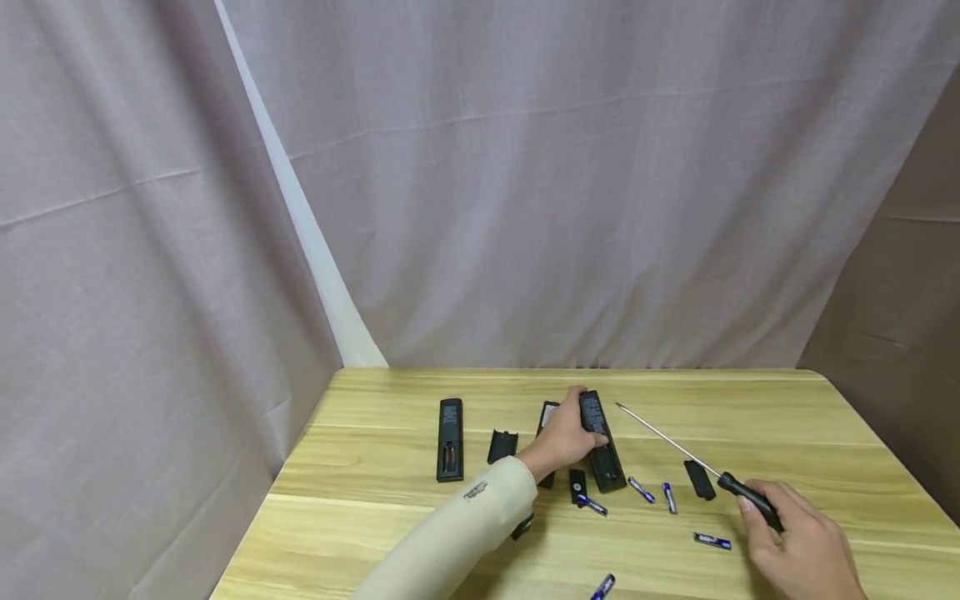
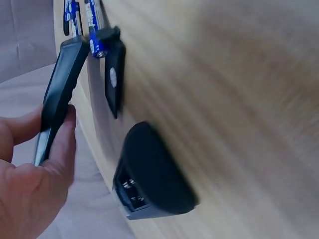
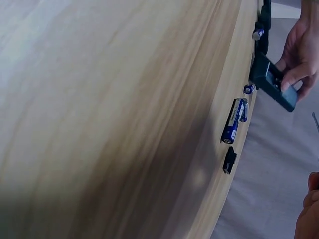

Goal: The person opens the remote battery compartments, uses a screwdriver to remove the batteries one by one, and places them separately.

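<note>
My left hand [image 1: 567, 435] grips a black remote control [image 1: 606, 458] by its sides, thumb near the uncovered battery compartment. In the left wrist view, the remote [image 2: 64, 79] is tilted up off the table, between thumb and fingers. My right hand [image 1: 806, 537] holds a screwdriver [image 1: 756, 502] by its black handle, its long metal shaft pointing up and left toward the remote. Blue-and-silver batteries [image 1: 641, 490] lie to the right of the remote. A second remote [image 1: 550, 412] is partly hidden behind my left hand.
Another remote [image 1: 450, 442] lies at the left, its battery compartment uncovered. Loose black battery covers [image 1: 502, 447] [image 1: 700, 480] [image 1: 577, 483] lie about the wooden table [image 1: 360, 533]. More batteries are near the front, including one [image 1: 712, 541] by my right hand. A curtain [image 1: 562, 208] hangs behind.
</note>
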The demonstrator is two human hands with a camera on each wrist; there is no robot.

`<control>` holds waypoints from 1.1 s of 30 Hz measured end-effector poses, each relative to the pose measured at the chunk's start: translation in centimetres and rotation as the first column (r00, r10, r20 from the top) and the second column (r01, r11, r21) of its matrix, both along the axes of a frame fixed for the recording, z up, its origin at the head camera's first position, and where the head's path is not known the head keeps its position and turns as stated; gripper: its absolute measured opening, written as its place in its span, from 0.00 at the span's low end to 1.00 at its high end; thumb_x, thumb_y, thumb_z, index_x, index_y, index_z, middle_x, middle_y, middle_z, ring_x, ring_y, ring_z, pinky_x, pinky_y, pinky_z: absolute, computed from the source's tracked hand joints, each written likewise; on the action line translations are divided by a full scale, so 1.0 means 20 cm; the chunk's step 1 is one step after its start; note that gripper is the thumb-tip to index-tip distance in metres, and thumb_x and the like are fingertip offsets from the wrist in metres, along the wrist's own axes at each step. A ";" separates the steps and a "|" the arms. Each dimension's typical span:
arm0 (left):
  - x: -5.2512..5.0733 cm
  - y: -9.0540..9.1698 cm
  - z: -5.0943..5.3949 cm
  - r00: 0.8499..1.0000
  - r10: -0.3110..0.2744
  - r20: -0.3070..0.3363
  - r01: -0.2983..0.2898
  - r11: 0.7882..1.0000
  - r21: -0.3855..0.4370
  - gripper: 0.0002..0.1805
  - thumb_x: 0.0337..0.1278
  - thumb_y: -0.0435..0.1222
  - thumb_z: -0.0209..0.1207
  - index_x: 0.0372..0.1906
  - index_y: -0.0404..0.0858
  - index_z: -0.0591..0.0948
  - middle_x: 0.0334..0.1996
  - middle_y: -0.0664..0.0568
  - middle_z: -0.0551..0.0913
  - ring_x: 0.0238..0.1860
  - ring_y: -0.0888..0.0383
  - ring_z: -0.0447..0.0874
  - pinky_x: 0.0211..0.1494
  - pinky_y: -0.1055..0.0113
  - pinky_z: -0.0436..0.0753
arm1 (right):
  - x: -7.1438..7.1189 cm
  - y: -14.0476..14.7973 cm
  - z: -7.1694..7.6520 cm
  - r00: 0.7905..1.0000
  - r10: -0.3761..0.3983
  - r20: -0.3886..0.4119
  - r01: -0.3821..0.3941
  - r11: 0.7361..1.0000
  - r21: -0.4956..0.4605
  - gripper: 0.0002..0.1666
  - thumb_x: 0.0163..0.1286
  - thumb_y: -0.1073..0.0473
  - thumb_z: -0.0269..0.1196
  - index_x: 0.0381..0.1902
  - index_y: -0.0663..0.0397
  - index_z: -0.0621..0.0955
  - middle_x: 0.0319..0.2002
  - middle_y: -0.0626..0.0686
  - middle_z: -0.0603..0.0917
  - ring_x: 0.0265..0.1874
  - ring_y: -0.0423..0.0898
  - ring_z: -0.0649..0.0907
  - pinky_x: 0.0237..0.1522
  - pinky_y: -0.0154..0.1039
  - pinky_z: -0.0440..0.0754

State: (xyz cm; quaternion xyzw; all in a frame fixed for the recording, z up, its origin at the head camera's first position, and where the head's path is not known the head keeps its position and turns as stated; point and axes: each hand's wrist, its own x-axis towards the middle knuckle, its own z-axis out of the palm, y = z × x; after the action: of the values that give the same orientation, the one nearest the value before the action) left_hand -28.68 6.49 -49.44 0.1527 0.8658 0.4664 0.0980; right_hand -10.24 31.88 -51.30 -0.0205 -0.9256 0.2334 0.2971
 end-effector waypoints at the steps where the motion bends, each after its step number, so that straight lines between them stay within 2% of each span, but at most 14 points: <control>1: -0.01 0.01 0.00 1.000 -0.003 -0.010 0.003 0.999 -0.034 0.49 0.61 0.36 0.76 0.81 0.50 0.62 0.59 0.44 0.85 0.47 0.58 0.88 0.47 0.67 0.87 | 0.00 0.00 0.00 1.000 0.001 -0.005 -0.001 1.000 -0.002 0.07 0.69 0.60 0.70 0.44 0.53 0.86 0.37 0.53 0.89 0.28 0.23 0.71 0.24 0.35 0.72; 3: -0.02 0.03 0.00 1.000 -0.013 -0.021 0.011 0.994 -0.113 0.49 0.59 0.39 0.78 0.81 0.47 0.63 0.58 0.45 0.86 0.49 0.56 0.87 0.52 0.66 0.87 | 0.00 -0.01 0.00 1.000 0.002 -0.020 -0.002 1.000 -0.006 0.08 0.68 0.61 0.70 0.44 0.54 0.86 0.37 0.53 0.89 0.28 0.23 0.71 0.24 0.36 0.72; 5: -0.03 0.05 0.00 1.000 -0.017 -0.009 0.015 0.980 -0.197 0.50 0.57 0.42 0.79 0.81 0.45 0.64 0.61 0.45 0.86 0.56 0.54 0.87 0.59 0.64 0.87 | 0.00 -0.01 0.00 1.000 0.004 -0.028 -0.005 1.000 -0.012 0.08 0.68 0.61 0.70 0.44 0.54 0.86 0.37 0.53 0.89 0.27 0.24 0.71 0.24 0.35 0.71; 8: -0.04 0.08 -0.01 0.999 -0.021 0.032 0.030 0.947 -0.319 0.51 0.56 0.46 0.80 0.81 0.43 0.66 0.67 0.47 0.84 0.67 0.53 0.83 0.70 0.63 0.83 | -0.01 -0.01 0.00 0.999 0.013 -0.051 -0.014 1.000 -0.021 0.09 0.67 0.62 0.70 0.45 0.55 0.86 0.36 0.54 0.89 0.26 0.25 0.70 0.23 0.35 0.69; 11: -0.03 0.09 -0.02 0.996 -0.034 0.077 0.061 0.924 -0.378 0.50 0.57 0.48 0.79 0.80 0.43 0.67 0.73 0.50 0.80 0.73 0.54 0.78 0.76 0.62 0.79 | -0.02 -0.02 0.00 0.996 0.030 -0.085 -0.033 0.999 -0.023 0.10 0.66 0.64 0.70 0.45 0.56 0.86 0.37 0.55 0.89 0.26 0.24 0.70 0.23 0.32 0.68; 14: -0.03 0.10 0.00 0.994 -0.042 0.102 0.080 0.912 -0.403 0.48 0.56 0.48 0.79 0.79 0.46 0.69 0.73 0.53 0.80 0.73 0.56 0.78 0.76 0.62 0.79 | -0.04 -0.03 -0.01 0.990 0.051 -0.130 -0.054 0.998 -0.024 0.11 0.64 0.65 0.71 0.45 0.57 0.87 0.37 0.55 0.90 0.27 0.23 0.70 0.24 0.27 0.66; 17: -0.04 0.11 0.03 0.992 -0.055 0.111 0.098 0.898 -0.429 0.46 0.54 0.47 0.80 0.77 0.49 0.72 0.66 0.53 0.84 0.65 0.57 0.83 0.73 0.63 0.81 | -0.05 -0.04 -0.01 0.988 0.061 -0.142 -0.064 0.998 -0.022 0.12 0.63 0.66 0.71 0.45 0.57 0.87 0.37 0.55 0.90 0.27 0.23 0.71 0.24 0.24 0.65; 22: -0.05 0.12 0.05 0.990 -0.081 0.117 0.128 0.859 -0.495 0.43 0.54 0.50 0.80 0.74 0.54 0.74 0.63 0.54 0.85 0.63 0.56 0.84 0.70 0.61 0.84 | -0.06 -0.06 -0.01 0.991 0.068 -0.114 -0.069 0.998 -0.003 0.11 0.64 0.65 0.71 0.45 0.56 0.87 0.37 0.53 0.90 0.26 0.24 0.71 0.22 0.30 0.66; 25: -0.05 0.13 0.06 0.991 -0.072 0.113 0.121 0.844 -0.522 0.42 0.53 0.51 0.80 0.73 0.56 0.74 0.63 0.56 0.85 0.64 0.57 0.83 0.69 0.62 0.84 | -0.06 -0.06 -0.01 0.991 0.075 -0.108 -0.075 0.997 0.003 0.10 0.65 0.65 0.71 0.44 0.55 0.86 0.36 0.52 0.89 0.26 0.25 0.70 0.22 0.32 0.67; 28: -0.04 0.14 0.07 0.992 -0.070 0.108 0.117 0.839 -0.531 0.41 0.52 0.50 0.81 0.72 0.55 0.75 0.62 0.55 0.86 0.61 0.58 0.84 0.66 0.64 0.85 | -0.05 -0.07 -0.02 0.994 0.064 -0.086 -0.064 0.998 0.005 0.09 0.66 0.64 0.71 0.44 0.54 0.86 0.37 0.52 0.89 0.27 0.25 0.71 0.22 0.33 0.69; 30: -0.04 0.15 0.08 0.992 -0.072 0.104 0.118 0.826 -0.551 0.41 0.52 0.50 0.81 0.71 0.56 0.75 0.61 0.56 0.86 0.61 0.59 0.84 0.65 0.65 0.85 | -0.05 -0.07 -0.02 0.996 0.057 -0.067 -0.057 0.998 0.005 0.09 0.66 0.63 0.71 0.45 0.54 0.86 0.38 0.53 0.90 0.27 0.25 0.72 0.22 0.34 0.70; 33: -0.03 0.17 0.08 0.992 -0.086 0.094 0.126 0.788 -0.602 0.42 0.52 0.52 0.80 0.73 0.59 0.74 0.64 0.58 0.85 0.64 0.62 0.83 0.64 0.68 0.84 | -0.04 -0.07 -0.03 0.999 0.047 -0.020 -0.047 0.999 0.007 0.09 0.69 0.61 0.70 0.46 0.55 0.86 0.40 0.54 0.90 0.28 0.29 0.76 0.24 0.38 0.73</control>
State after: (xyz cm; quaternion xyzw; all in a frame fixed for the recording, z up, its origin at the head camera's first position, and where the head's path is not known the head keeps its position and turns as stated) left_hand -29.30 9.88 -47.75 0.1472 0.9562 0.1624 0.1942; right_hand -10.99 30.49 -51.87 0.0046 -0.9236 0.2376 0.3008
